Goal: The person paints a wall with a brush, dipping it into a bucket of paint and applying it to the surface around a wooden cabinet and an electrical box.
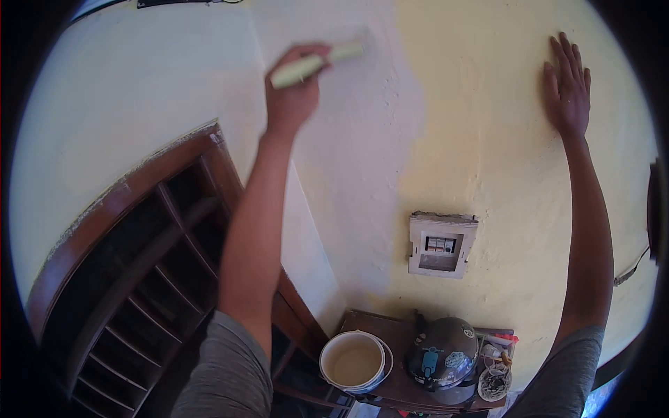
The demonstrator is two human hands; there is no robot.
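My left hand (291, 97) is closed around the pale yellow-green handle of a paintbrush (300, 72). Its far end is smeared by motion against a whitish painted patch (348, 111) of the wall. Yellow paint covers the wall (488, 104) to the right of that patch. My right hand (571, 94) lies flat on this yellow part, fingers stretched upward and holding nothing. Below and between my arms, a switch box (441, 263) with several breakers is set in the wall.
A dark cabinet top (387, 327) at the bottom bears a white bucket (352, 359), a black helmet (439, 348) with stickers and a small dish (493, 384) of clutter. A brown wooden frame (139, 171) with dark bars stands at left. A cable (633, 268) hangs at right.
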